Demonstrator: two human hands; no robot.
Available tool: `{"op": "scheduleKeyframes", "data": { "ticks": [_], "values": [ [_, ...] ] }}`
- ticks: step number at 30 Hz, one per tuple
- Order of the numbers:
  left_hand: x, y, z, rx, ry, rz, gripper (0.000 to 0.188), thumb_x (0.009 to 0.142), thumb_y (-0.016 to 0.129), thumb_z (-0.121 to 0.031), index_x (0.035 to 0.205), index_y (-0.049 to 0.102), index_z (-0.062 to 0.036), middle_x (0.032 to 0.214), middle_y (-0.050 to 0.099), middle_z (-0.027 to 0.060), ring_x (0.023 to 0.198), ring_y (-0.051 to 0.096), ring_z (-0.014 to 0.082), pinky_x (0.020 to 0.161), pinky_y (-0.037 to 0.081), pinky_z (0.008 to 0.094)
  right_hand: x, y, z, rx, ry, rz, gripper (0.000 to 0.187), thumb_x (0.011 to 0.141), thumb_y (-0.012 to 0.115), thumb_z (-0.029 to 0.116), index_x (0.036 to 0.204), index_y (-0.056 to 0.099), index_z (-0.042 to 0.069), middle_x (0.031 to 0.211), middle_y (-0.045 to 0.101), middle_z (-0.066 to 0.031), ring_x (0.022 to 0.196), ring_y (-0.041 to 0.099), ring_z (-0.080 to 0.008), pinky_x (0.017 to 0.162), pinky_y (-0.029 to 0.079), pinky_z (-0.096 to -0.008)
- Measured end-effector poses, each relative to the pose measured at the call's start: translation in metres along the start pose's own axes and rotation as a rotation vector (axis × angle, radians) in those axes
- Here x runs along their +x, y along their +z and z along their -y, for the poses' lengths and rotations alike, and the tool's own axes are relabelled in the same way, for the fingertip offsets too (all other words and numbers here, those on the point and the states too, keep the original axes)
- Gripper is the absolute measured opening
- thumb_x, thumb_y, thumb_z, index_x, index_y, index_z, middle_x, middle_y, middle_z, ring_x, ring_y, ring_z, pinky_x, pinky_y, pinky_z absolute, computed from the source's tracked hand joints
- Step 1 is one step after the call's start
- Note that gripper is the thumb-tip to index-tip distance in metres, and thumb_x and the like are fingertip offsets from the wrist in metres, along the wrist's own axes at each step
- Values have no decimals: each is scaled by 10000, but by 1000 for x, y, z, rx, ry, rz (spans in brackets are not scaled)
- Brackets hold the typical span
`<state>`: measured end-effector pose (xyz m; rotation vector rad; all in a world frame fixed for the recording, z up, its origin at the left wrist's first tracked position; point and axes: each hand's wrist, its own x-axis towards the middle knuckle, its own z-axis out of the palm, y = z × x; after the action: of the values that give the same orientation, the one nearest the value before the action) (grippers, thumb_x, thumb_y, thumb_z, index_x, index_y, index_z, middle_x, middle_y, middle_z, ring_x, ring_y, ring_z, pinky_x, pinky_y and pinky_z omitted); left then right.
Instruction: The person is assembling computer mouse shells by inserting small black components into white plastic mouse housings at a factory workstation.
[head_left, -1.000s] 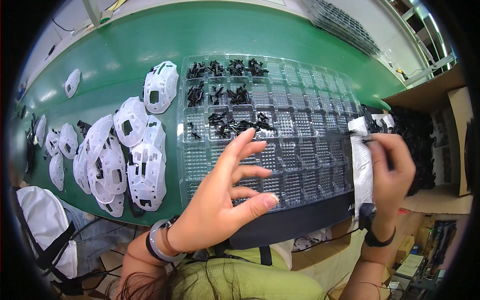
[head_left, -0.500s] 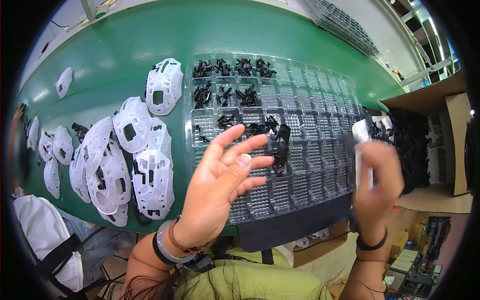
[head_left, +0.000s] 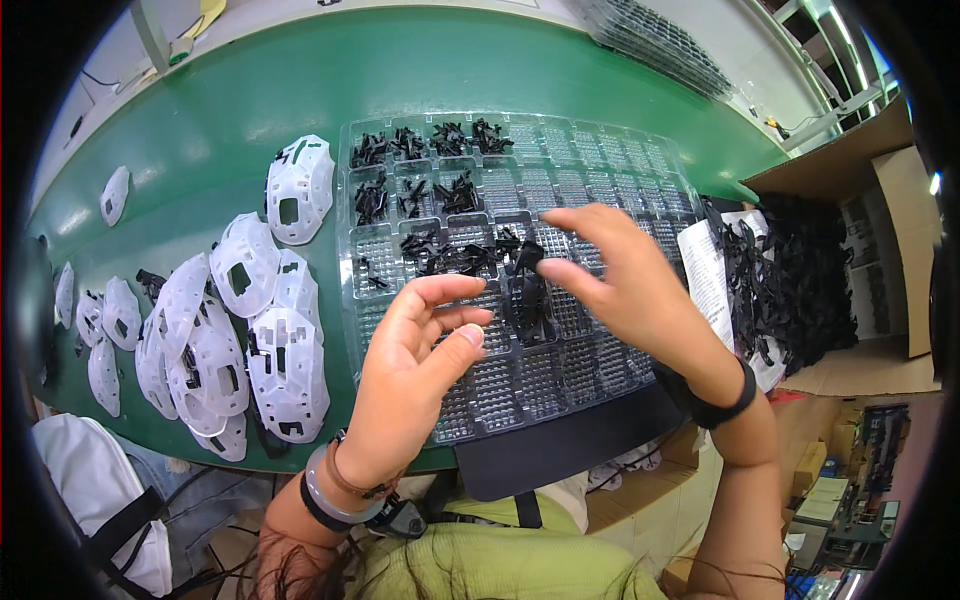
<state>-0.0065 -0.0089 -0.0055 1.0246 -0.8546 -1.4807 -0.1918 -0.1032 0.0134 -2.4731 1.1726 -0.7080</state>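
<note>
A clear plastic tray (head_left: 595, 180) divided into many compartments lies on the green table. Small black plastic pieces (head_left: 450, 138) fill several compartments on its left side. Longer black pieces (head_left: 532, 305) lie near the tray's middle, between my hands. Over the tray's lower left part, my left hand (head_left: 415, 360) is held with curved fingers and the thumb apart, nothing visible in it. My right hand (head_left: 630, 285) reaches over the middle from the right. Its thumb and forefinger are spread beside the black pieces, its other fingers mostly hidden.
White perforated plastic shells (head_left: 287, 370) are piled left of the tray. An open cardboard box (head_left: 850, 365) holding many black pieces (head_left: 800, 285) stands at the right, with a printed sheet (head_left: 705, 275) by it. Stacked clear trays (head_left: 655, 45) lie at the far edge. A black panel (head_left: 570, 455) juts out nearest me.
My right hand has moved left from beside the box to the tray's middle, its fingers now spread. My left hand's fingers have lowered and curled slightly. The whole view has shifted a little.
</note>
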Motion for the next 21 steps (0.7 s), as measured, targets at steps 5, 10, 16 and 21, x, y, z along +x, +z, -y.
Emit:
{"op": "scheduleKeyframes", "data": {
  "ticks": [5, 10, 16, 21],
  "values": [
    [-1, -1, -2, -16, -13, 3, 324, 836, 492, -64, 1141, 420, 17, 1170, 464, 117, 1023, 493, 176, 789, 451, 272, 3, 0, 3, 260, 193, 141, 129, 766, 595, 45, 876, 587, -23, 712, 597, -81, 639, 544, -137, 608, 433, -251],
    [2, 6, 4, 64, -28, 61, 337, 823, 478, -44, 1151, 431, 17, 1163, 471, 121, 1013, 499, 182, 787, 468, 278, -36, -20, -22, 206, 377, -17, 94, 755, 587, 36, 829, 586, -23, 692, 589, -139, 628, 576, -204, 602, 452, -292],
    [-4, 2, 4, 192, 48, 24, 330, 853, 473, -88, 1166, 437, 10, 1153, 486, 128, 1012, 500, 198, 768, 474, 286, -130, -85, -47, 136, 339, -881, 123, 789, 559, 14, 909, 558, -10, 830, 589, -64, 739, 542, -109, 660, 441, -232],
    [-20, 26, 19, 564, 446, 80, 301, 831, 465, -81, 1110, 427, 23, 1067, 492, 138, 946, 509, 208, 791, 446, 338, -352, -62, -143, -522, 739, -1382, 254, 811, 516, 34, 1053, 462, -21, 931, 512, -76, 823, 506, -160, 764, 429, -288]
  ]
}}
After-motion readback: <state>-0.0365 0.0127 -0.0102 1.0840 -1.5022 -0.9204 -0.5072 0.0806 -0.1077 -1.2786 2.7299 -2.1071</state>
